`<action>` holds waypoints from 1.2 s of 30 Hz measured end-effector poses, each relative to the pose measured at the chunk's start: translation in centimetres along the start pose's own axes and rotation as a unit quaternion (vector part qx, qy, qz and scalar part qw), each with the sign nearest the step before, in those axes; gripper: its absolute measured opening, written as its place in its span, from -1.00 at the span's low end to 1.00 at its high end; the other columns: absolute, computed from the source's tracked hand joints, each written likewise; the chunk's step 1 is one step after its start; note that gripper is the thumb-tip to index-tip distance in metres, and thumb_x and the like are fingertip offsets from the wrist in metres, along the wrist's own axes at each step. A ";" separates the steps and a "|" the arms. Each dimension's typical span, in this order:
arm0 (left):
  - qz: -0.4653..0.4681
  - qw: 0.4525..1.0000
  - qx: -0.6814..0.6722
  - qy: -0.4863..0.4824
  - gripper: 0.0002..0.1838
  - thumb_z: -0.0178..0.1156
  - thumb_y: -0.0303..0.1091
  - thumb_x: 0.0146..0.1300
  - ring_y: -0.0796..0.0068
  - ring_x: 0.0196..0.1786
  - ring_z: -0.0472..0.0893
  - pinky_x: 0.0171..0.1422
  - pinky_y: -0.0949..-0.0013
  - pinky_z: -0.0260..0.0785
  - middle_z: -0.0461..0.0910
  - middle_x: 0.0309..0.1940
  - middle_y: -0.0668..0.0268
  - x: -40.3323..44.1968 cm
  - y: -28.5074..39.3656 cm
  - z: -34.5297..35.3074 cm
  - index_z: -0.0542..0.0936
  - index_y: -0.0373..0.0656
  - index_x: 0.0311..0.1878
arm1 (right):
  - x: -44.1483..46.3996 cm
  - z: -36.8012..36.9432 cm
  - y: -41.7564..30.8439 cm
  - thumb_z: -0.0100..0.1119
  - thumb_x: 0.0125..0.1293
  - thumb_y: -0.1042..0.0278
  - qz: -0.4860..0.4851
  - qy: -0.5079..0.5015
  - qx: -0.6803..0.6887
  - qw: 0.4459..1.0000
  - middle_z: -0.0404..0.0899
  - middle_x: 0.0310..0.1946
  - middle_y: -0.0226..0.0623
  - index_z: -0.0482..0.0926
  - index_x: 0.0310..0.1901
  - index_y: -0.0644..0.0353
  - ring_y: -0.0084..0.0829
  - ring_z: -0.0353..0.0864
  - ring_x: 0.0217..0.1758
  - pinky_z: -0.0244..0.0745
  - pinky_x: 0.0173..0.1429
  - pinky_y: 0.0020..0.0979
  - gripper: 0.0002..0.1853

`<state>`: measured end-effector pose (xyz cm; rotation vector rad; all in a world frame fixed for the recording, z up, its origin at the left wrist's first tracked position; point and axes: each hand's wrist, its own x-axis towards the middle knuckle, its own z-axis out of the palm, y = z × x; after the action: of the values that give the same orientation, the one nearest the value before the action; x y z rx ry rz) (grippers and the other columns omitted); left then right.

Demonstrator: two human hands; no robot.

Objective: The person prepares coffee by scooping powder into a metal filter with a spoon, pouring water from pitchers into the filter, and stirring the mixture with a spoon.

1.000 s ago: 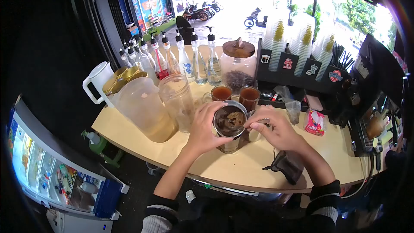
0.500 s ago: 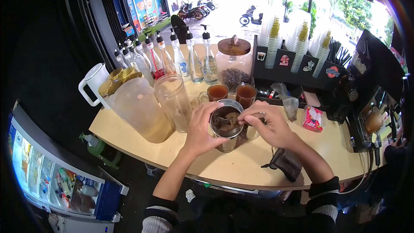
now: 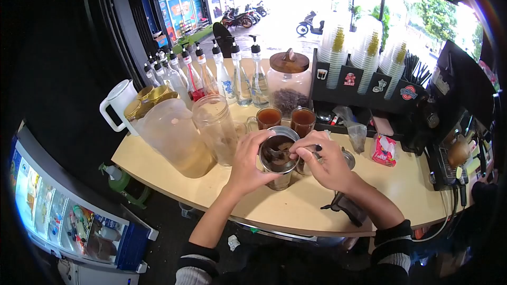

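My left hand [image 3: 249, 164] is wrapped around a round metal cup [image 3: 285, 131], tilted so its mouth faces me. Dark brown contents show inside; I cannot tell whether they are powder or liquid. With fingers pinched, my right hand [image 3: 326, 162] grips a spoon [image 3: 277, 153] that dips into the cup. Just below the cup, a clear glass [image 3: 281, 182] is partly hidden. Two glass mugs of reddish-brown drink, a left mug [image 3: 269, 118] and a right mug [image 3: 303, 120], stand right behind it. A dark pouch [image 3: 346, 208] lies under my right forearm.
To the left stand a cloudy plastic pitcher [image 3: 171, 134], a clear tall jar [image 3: 215, 126] and a white jug [image 3: 119, 103]. Several pump bottles [image 3: 240, 82] and a wooden-lidded jar [image 3: 288, 84] line the back. A cup rack [image 3: 364, 82] and pink packet [image 3: 384, 150] are at right.
The view has shifted slightly. My right hand and the spoon have moved a little within the cup; both hands keep their hold.
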<state>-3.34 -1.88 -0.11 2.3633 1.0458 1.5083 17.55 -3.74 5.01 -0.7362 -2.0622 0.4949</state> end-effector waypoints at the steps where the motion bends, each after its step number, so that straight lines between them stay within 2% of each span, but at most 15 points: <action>1: 0.000 1.000 0.003 0.002 -0.07 0.55 -0.34 -0.43 0.13 0.20 0.44 0.35 0.10 0.16 0.48 0.11 0.19 0.0 0.0 0.0 0.40 -0.06 0.19 | 0.2 -0.1 -0.1 0.09 0.34 0.39 0.003 -0.014 0.018 1.000 0.60 -0.33 -0.36 0.59 -0.21 0.16 -0.34 0.49 -0.18 0.23 0.03 -0.31 -0.89; 2: 0.004 1.000 0.008 0.003 -0.07 0.55 -0.34 -0.43 0.13 0.21 0.44 0.35 0.10 0.16 0.48 0.11 0.20 0.0 -0.1 0.1 0.40 -0.06 0.19 | 0.1 -0.1 0.3 0.10 0.33 0.40 -0.023 -0.030 0.014 0.999 0.60 -0.33 -0.38 0.61 -0.22 0.15 -0.35 0.48 -0.19 0.23 0.03 -0.31 -0.90; 6: 0.010 1.000 0.005 -0.001 -0.08 0.55 -0.33 -0.41 0.12 0.21 0.44 0.34 0.11 0.17 0.48 0.11 0.20 0.0 -0.2 -0.1 0.39 -0.07 0.19 | -0.2 -1.1 0.8 0.11 0.32 0.40 -0.022 -0.030 -0.012 0.999 0.61 -0.31 -0.40 0.62 -0.23 0.14 -0.36 0.49 -0.19 0.23 0.03 -0.32 -0.90; 10: 0.000 1.000 0.011 -0.002 -0.10 0.54 -0.31 -0.39 0.13 0.22 0.42 0.36 0.12 0.15 0.46 0.11 0.21 0.4 0.2 -0.5 0.39 -0.07 0.19 | 0.0 -1.7 1.2 0.13 0.31 0.40 -0.039 -0.072 -0.007 0.997 0.61 -0.31 -0.39 0.65 -0.25 0.12 -0.36 0.49 -0.19 0.24 0.05 -0.31 -0.90; 13: 0.014 0.999 0.031 -0.042 -0.12 0.57 -0.25 -0.36 0.08 0.24 0.38 0.37 0.11 0.15 0.44 0.11 0.16 1.2 0.2 -1.2 0.41 -0.11 0.17 | 0.6 -2.2 1.4 0.12 0.31 0.40 -0.061 -0.052 -0.018 0.997 0.61 -0.29 -0.39 0.65 -0.24 0.13 -0.35 0.49 -0.18 0.24 0.05 -0.30 -0.89; 16: 0.047 0.993 0.080 -0.078 -0.14 0.54 -0.26 -0.33 0.07 0.23 0.38 0.39 0.10 0.10 0.42 0.11 0.17 2.1 0.0 -1.9 0.39 -0.10 0.17 | 1.0 -2.3 1.1 0.11 0.32 0.41 -0.027 -0.086 0.014 0.996 0.61 -0.28 -0.37 0.64 -0.24 0.15 -0.34 0.48 -0.16 0.26 0.04 -0.31 -0.88; 18: 0.068 0.990 0.051 -0.113 -0.14 0.53 -0.29 -0.32 0.08 0.23 0.36 0.38 0.08 0.10 0.41 0.12 0.18 2.6 0.0 -2.2 0.37 -0.10 0.17 | 0.9 -1.9 1.4 0.10 0.32 0.41 -0.031 -0.061 -0.006 0.998 0.61 -0.27 -0.36 0.64 -0.24 0.16 -0.35 0.47 -0.15 0.27 0.03 -0.32 -0.88; 21: 0.069 0.990 0.040 -0.114 -0.15 0.51 -0.32 -0.32 0.09 0.25 0.35 0.38 0.09 0.11 0.40 0.12 0.18 2.7 0.1 -2.3 0.36 -0.11 0.17 | 1.1 -1.5 1.4 0.10 0.33 0.41 -0.031 -0.053 0.027 0.998 0.62 -0.29 -0.36 0.64 -0.25 0.17 -0.37 0.46 -0.15 0.27 0.02 -0.32 -0.88; 31: 0.049 0.992 -0.005 -0.117 -0.16 0.48 -0.39 -0.31 0.10 0.28 0.34 0.40 0.12 0.13 0.38 0.15 0.16 2.5 -0.2 -2.1 0.36 -0.12 0.18 | 1.2 -1.5 2.0 0.11 0.33 0.37 -0.044 -0.068 0.013 0.997 0.62 -0.32 -0.38 0.65 -0.29 0.16 -0.41 0.51 -0.16 0.27 0.04 -0.34 -0.86; 33: 0.045 0.992 -0.002 -0.119 -0.15 0.48 -0.39 -0.31 0.11 0.28 0.34 0.40 0.12 0.13 0.38 0.15 0.17 2.4 -0.2 -2.1 0.36 -0.12 0.19 | 1.3 -1.7 2.1 0.11 0.33 0.37 -0.019 -0.032 0.024 0.999 0.62 -0.34 -0.39 0.65 -0.30 0.16 -0.42 0.51 -0.16 0.26 0.05 -0.33 -0.86; 36: 0.041 0.992 -0.005 -0.119 -0.15 0.48 -0.38 -0.31 0.11 0.28 0.35 0.39 0.13 0.15 0.38 0.15 0.17 2.5 -0.2 -2.1 0.36 -0.12 0.19 | 1.3 -1.8 2.1 0.11 0.32 0.38 -0.044 -0.081 0.011 0.996 0.61 -0.33 -0.39 0.65 -0.31 0.16 -0.41 0.50 -0.17 0.25 0.06 -0.32 -0.86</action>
<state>-4.59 -0.62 2.64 2.5300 0.8945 1.2131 19.17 -1.19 5.50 -0.6054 -2.2258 0.5412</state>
